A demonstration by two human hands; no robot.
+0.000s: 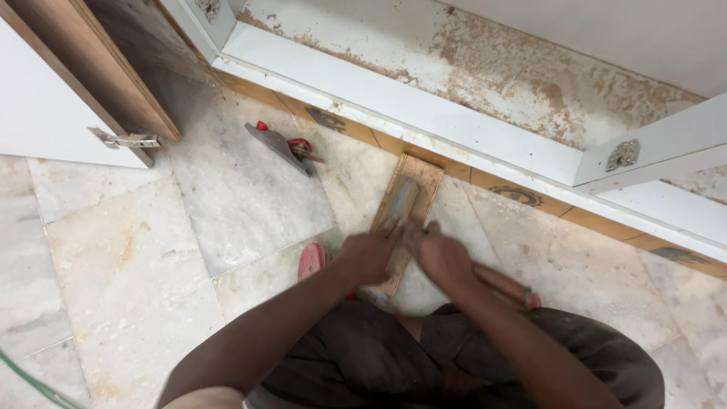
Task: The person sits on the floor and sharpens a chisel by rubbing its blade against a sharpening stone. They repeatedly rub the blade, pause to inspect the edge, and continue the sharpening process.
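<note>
Both hands (405, 254) on board (405, 208), marble floor (242, 189)

Open marble floor (136, 265) lies wide to the left of the wooden board (405, 220), free for a hand to pass. Ahead, the cabinet base (424, 113) blocks the way; a metal tool (284, 145) lies near it, and the open door (76, 91) closes the far left.

No packages, labels, signs or screens.
</note>
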